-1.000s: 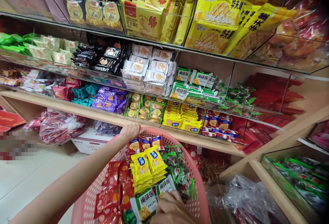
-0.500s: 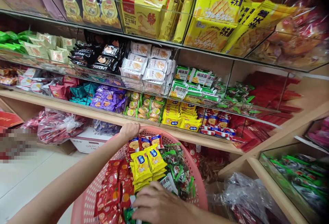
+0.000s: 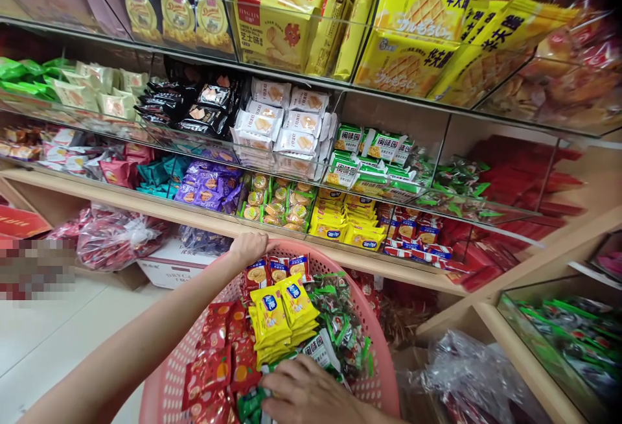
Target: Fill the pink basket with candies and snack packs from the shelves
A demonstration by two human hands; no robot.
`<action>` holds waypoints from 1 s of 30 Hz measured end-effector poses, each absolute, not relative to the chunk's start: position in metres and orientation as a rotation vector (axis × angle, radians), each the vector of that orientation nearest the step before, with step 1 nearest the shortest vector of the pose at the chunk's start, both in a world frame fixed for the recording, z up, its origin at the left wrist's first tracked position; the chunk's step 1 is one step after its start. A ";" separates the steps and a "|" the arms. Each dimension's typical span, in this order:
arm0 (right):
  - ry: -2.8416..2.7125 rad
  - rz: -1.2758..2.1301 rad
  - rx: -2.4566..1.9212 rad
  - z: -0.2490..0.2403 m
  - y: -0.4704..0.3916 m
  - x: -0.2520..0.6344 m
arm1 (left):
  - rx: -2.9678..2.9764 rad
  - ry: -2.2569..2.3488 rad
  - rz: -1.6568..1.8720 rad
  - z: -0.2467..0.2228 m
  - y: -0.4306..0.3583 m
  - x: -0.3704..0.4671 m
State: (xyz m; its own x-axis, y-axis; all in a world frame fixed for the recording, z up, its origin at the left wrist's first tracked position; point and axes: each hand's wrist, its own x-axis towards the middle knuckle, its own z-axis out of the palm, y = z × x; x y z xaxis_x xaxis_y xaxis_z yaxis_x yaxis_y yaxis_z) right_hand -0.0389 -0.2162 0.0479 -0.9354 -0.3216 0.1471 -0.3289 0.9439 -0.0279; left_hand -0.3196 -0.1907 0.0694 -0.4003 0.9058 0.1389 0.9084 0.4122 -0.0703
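A pink basket (image 3: pixel 376 333) sits at the front; the left hand (image 3: pixel 249 249) is clamped on its far rim. In the basket's near part, the right hand (image 3: pixel 311 388) lies over the green packs (image 3: pixel 318 348), fingers bent; whether they close on one cannot be told. The pack showing beyond that hand reads 闽味园. Further in, the basket holds yellow packs (image 3: pixel 284 314) with white characters on blue ovals, 趣 the clearer one; red packs (image 3: pixel 208 372) lie on its left side, their print too small to read.

On the shelf beyond the basket, more packs (image 3: pixel 389 146) read 闽味园. Higher above the basket, a yellow box (image 3: pixel 276 32) bears JING LIN, CHEESE FLAVORED CHICKEN ROLLS and 芝士味; up and right of the basket, waffle bags (image 3: pixel 418 9) show 华夫. Left of the basket, a white carton (image 3: pixel 170 271) shows DRYCA, the rest hidden.
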 end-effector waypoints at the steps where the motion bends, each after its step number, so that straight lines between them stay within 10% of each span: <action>1: -2.954 0.072 0.480 0.048 -0.216 -0.038 | -1.623 -2.503 -0.025 0.069 -0.191 -0.319; 13: -2.880 -0.075 0.428 0.043 -0.218 -0.033 | -1.630 -2.446 -0.037 0.070 -0.194 -0.319; 23: -2.544 -0.028 -0.029 0.263 -0.104 -0.056 | -1.627 -2.441 -0.050 0.071 -0.193 -0.321; 30: -2.436 -0.433 -0.572 0.307 0.029 -0.080 | -1.628 -2.379 -0.088 0.065 -0.192 -0.325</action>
